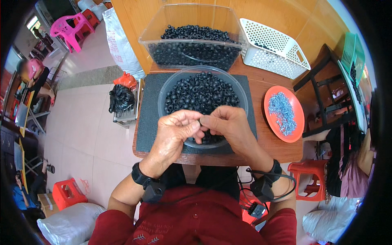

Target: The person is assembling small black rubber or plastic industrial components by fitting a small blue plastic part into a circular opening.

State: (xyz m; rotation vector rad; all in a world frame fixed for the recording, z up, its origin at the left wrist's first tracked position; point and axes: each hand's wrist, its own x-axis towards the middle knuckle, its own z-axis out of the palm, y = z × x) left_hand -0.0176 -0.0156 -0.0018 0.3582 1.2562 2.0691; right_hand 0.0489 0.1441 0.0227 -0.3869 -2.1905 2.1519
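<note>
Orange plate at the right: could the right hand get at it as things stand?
Probably yes: nothing tall seems to stand between the right hand and the orange plate, though that hand looks busy against the left hand.

Head-worn fisheye view, facing down, near fingers (183, 117) and table (261, 81)

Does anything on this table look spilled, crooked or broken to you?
Nothing really stands out. The black pieces lie inside the round tub, the silvery bits on the orange plate, and no spill or damage shows. The white basket sits at a slant, though the lens bends edges.
</note>
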